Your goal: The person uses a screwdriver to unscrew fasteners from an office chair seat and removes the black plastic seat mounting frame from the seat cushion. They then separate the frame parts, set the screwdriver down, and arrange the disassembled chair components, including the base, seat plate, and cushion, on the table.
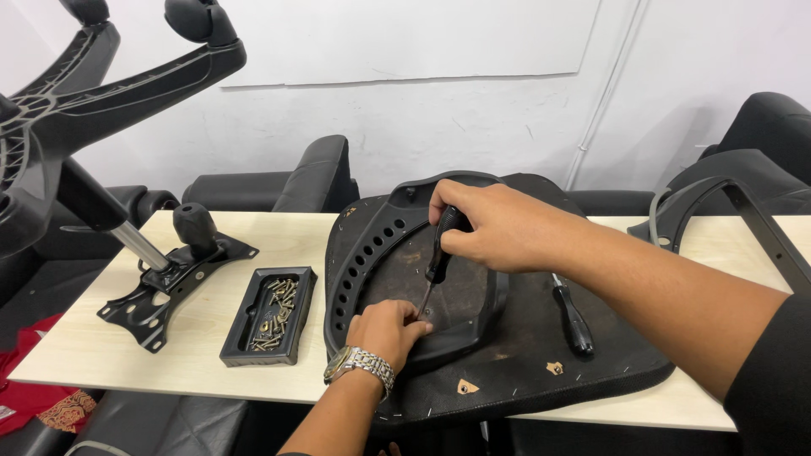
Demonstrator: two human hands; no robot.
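Bare table (211, 355) between screw tray (270, 317) and chair mechanism (169, 283).

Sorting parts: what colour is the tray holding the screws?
Black tray, head view.

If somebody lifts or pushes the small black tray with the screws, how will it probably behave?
The black tray looks like thin moulded plastic, so it is probably stiff but light by itself. The loose screws heaped in it would likely slide and rattle if it tilts. Its flat base on the table suggests it would slide when pushed, not tip.
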